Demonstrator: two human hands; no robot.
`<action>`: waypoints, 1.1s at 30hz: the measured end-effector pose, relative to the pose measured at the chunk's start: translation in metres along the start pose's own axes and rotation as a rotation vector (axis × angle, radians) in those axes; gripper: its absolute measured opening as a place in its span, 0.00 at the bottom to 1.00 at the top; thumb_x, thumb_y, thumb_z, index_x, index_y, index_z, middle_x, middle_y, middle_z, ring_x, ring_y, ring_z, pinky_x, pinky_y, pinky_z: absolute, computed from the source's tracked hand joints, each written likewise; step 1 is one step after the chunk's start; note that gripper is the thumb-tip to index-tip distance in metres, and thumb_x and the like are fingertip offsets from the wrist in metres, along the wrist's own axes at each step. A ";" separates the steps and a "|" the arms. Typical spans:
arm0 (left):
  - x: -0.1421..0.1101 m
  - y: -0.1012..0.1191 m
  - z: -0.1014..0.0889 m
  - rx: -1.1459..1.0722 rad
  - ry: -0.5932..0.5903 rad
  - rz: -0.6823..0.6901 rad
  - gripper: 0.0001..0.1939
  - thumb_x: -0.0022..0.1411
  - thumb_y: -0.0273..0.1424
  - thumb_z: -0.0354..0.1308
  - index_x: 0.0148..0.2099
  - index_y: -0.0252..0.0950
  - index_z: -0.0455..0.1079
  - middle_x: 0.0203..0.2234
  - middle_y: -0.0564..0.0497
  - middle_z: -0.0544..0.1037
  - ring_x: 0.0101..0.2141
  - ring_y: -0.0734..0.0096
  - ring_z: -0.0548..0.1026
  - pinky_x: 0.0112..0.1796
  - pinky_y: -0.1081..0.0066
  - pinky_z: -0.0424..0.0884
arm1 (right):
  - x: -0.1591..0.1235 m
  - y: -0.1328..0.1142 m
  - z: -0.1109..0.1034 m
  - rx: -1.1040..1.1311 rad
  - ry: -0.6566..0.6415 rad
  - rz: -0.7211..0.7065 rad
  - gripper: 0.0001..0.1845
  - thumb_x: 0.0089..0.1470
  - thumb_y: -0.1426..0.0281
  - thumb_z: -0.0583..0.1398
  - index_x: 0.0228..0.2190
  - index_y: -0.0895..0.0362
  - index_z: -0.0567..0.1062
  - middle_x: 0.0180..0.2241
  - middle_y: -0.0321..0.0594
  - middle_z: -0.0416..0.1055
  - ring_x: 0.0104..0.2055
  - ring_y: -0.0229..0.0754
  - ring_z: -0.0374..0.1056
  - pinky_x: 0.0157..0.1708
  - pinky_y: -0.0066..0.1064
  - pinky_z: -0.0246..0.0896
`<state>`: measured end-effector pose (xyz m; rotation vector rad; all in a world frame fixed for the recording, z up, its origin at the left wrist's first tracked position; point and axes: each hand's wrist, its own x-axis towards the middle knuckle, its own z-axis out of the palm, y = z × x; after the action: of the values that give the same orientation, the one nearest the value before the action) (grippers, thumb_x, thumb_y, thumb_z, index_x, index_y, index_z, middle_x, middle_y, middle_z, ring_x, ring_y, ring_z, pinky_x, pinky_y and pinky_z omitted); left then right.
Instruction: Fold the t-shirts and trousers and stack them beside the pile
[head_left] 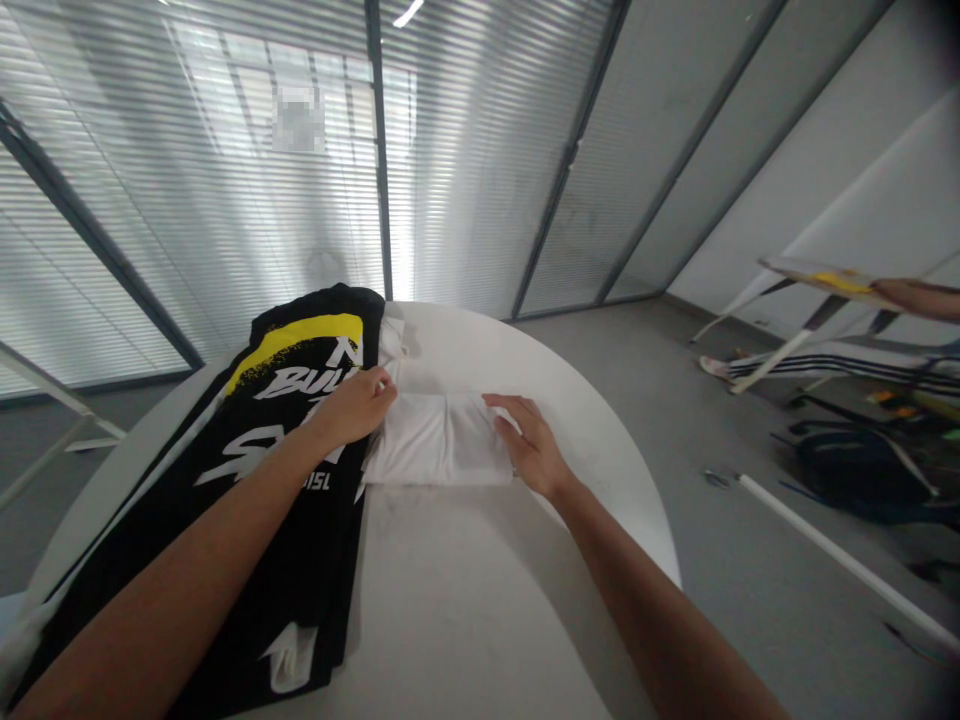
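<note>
Pressing a folded white cloth (439,440) against a round white table (450,600), the person's right hand (531,447) lies with its fingers (504,412) spread wide on the cloth's right edge. The left hand (352,408) rests over a black printed garment (300,520), its curled fingers (385,388) touching the cloth's left side; any grip cannot be told. The cloth lies between both sets of fingers.

I see two hands, my left hand (352,408) and my right hand (529,445); one round table (465,610); one black shirt (300,530); one white cloth (439,440); one backpack (855,470); one pole (847,560); and one other person's arm (915,298).
</note>
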<state>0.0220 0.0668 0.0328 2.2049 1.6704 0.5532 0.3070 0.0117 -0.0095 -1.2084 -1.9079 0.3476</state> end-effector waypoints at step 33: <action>-0.030 0.013 0.019 0.467 -0.077 -0.256 0.27 0.69 0.42 0.35 0.43 0.33 0.72 0.35 0.35 0.79 0.38 0.48 0.78 0.38 0.56 0.71 | -0.007 0.001 0.023 -0.593 -0.352 0.441 0.36 0.64 0.50 0.41 0.64 0.59 0.56 0.66 0.49 0.51 0.69 0.57 0.41 0.63 0.60 0.33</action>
<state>0.0344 0.0338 0.0185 2.2118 2.1665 0.0067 0.2910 0.0102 -0.0281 -2.0915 -2.1042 0.2368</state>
